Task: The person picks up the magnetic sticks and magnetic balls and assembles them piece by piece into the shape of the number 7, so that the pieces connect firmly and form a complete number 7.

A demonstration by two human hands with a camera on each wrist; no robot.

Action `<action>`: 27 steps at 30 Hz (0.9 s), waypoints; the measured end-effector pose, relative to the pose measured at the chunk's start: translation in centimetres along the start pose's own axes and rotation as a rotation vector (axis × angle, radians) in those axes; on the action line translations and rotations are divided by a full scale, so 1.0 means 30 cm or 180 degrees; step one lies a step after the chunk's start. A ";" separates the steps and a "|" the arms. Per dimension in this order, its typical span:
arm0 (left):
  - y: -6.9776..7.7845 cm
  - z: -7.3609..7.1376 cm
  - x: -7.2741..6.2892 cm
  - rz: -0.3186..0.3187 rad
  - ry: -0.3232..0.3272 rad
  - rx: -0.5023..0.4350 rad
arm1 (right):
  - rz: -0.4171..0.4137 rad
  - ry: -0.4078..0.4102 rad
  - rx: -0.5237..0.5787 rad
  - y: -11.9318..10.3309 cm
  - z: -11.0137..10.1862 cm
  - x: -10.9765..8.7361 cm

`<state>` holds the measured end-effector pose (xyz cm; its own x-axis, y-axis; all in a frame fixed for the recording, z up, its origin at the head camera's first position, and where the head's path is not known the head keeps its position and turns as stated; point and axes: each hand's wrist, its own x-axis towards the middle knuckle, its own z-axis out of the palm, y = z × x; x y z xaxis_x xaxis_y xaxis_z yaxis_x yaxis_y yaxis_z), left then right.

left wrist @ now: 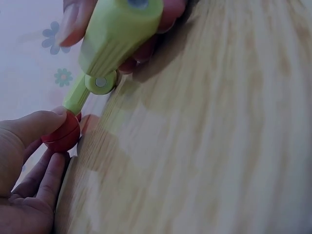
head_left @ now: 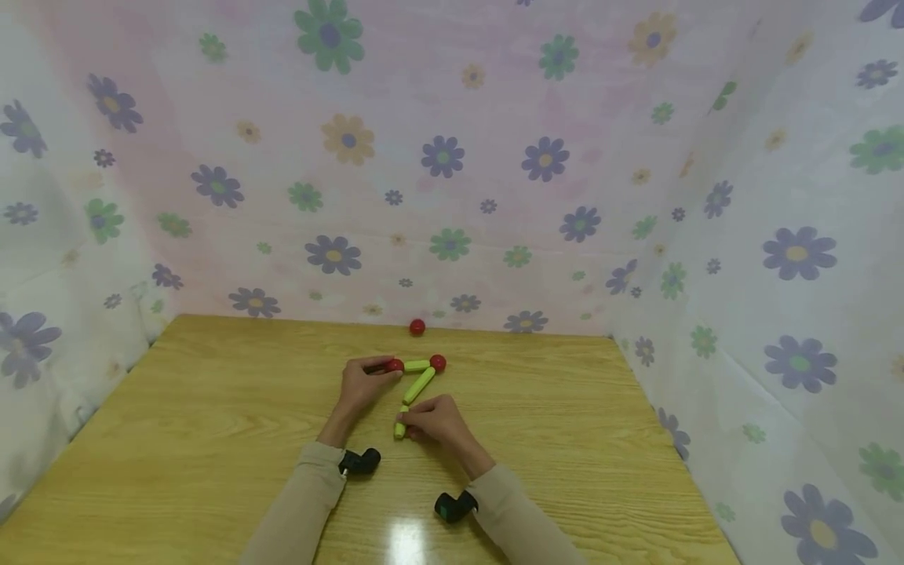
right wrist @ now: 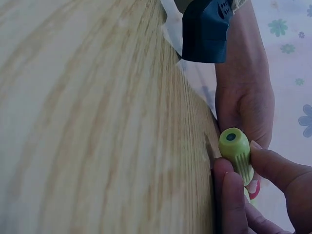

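Note:
My left hand (head_left: 360,386) pinches a red ball (head_left: 395,366) between thumb and fingers; the left wrist view shows the same red ball (left wrist: 63,135) up close. From it a yellow-green magnetic stick (head_left: 417,366) runs to a second red ball (head_left: 438,362). Another yellow-green stick (head_left: 419,386) slants from that second ball toward me. Nearer still, my right hand (head_left: 441,421) holds a third stick (head_left: 400,424) between thumb and fingers. A dark round spot marks this stick's end (right wrist: 231,137) in the right wrist view. Whether it touches the slanted stick I cannot tell.
A loose red ball (head_left: 417,326) sits at the back edge of the wooden table (head_left: 233,408). Flower-patterned cloth (head_left: 438,157) hangs behind and along both sides. Black wrist cameras (head_left: 362,461) are worn at both sleeves.

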<state>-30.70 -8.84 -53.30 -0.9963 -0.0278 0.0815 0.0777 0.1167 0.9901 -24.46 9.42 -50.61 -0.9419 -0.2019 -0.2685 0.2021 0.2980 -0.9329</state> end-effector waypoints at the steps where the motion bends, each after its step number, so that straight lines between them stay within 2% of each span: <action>1: 0.001 0.001 0.000 0.0002 -0.0016 -0.0018 | -0.0014 0.0024 -0.0004 -0.001 0.000 0.002; 16: -0.008 -0.001 -0.003 0.0074 -0.0075 -0.0048 | 0.0077 0.0113 0.0329 0.009 0.005 0.036; 27: 0.002 0.002 -0.005 0.0047 -0.0036 -0.0020 | 0.0095 0.0188 0.0376 0.000 0.009 0.035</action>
<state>-30.54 -8.77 -53.25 -0.9954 -0.0149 0.0948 0.0926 0.1107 0.9895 -25.36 8.95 -50.95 -0.9484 -0.1382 -0.2852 0.2572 0.1902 -0.9474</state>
